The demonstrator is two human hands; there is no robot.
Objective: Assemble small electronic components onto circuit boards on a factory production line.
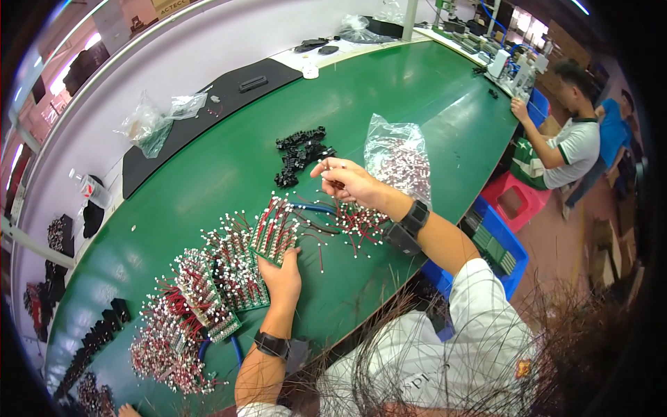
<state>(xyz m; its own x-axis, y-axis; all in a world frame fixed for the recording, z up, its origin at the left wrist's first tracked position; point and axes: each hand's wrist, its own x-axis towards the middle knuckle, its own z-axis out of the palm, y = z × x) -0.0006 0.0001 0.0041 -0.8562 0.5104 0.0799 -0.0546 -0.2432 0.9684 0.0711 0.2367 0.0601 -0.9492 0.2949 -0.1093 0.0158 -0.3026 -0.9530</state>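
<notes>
My left hand grips the near edge of a small green circuit board studded with red-and-black wires that end in white connectors. My right hand is raised above the green table, pinching a thin wired connector between thumb and fingers. Just below that hand lies a loose heap of the same red wires. A blue cable runs between the board and the heap.
Several finished wired boards lie in a row to my left. A clear bag of wires and a cluster of black plastic parts sit beyond my right hand. Blue bins stand by the table's right edge. Another person sits farther along.
</notes>
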